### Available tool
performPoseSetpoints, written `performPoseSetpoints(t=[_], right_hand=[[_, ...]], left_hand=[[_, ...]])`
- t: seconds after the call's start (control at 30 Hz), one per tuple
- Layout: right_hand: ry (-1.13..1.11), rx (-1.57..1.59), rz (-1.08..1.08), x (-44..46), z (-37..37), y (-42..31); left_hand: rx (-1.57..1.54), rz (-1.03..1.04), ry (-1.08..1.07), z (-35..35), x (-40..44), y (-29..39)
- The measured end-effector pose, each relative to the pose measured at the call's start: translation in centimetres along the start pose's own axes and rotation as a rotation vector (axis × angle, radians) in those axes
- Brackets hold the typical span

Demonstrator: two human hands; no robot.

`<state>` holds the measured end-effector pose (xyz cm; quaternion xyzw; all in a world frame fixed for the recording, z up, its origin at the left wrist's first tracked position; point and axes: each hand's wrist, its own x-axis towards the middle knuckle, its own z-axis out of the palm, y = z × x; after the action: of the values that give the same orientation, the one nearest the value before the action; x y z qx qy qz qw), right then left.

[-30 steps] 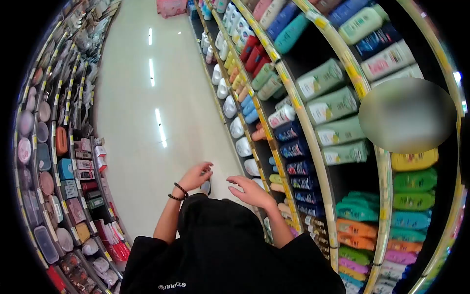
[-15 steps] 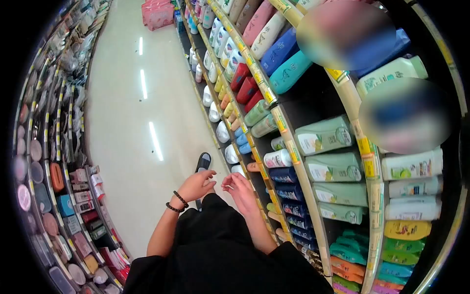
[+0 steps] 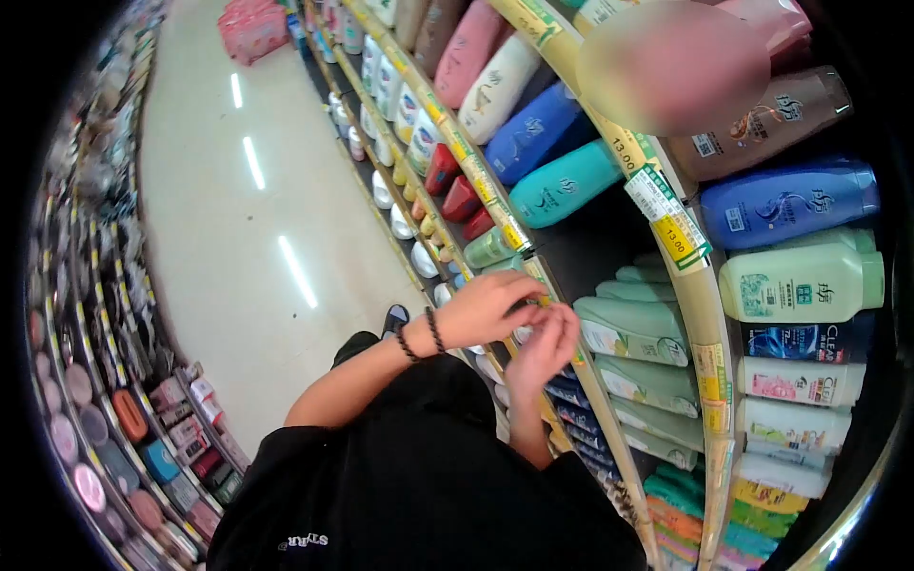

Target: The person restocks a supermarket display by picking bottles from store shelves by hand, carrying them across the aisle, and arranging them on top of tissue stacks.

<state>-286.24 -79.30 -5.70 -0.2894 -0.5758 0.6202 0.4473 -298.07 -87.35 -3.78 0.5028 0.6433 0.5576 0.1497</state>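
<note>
Judging from my feed, no pick is under way: left hand (image 3: 486, 309) and right hand (image 3: 543, 357) are close together by the shelf (image 3: 609, 419), fingers part-curled, narrow, nothing visible in them, though I can't tell if they pinch something small. Nearest green bottles (image 3: 633, 328) sit on the shelf just beyond the right hand; grabbing one would call for parting the hands and widening one.

Black top (image 3: 419, 495) with small white lettering (image 3: 305, 541), two dark beaded bracelets (image 3: 420, 335), dark sandal (image 3: 395, 320).
</note>
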Motion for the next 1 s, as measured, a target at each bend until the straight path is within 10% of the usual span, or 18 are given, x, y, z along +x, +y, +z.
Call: performPoseSetpoints(t=[0.4, 1.0], right_hand=[[0.627, -0.428, -0.431, 2.2, -3.2, -6.9], [0.648, -0.224, 0.062, -3.4, 0.0, -2.1]], left_hand=[[0.005, 0.293, -0.145, 7.3, 9.0, 3.3], [-0.010, 0.290, -0.350, 4.6, 13.7, 3.3]])
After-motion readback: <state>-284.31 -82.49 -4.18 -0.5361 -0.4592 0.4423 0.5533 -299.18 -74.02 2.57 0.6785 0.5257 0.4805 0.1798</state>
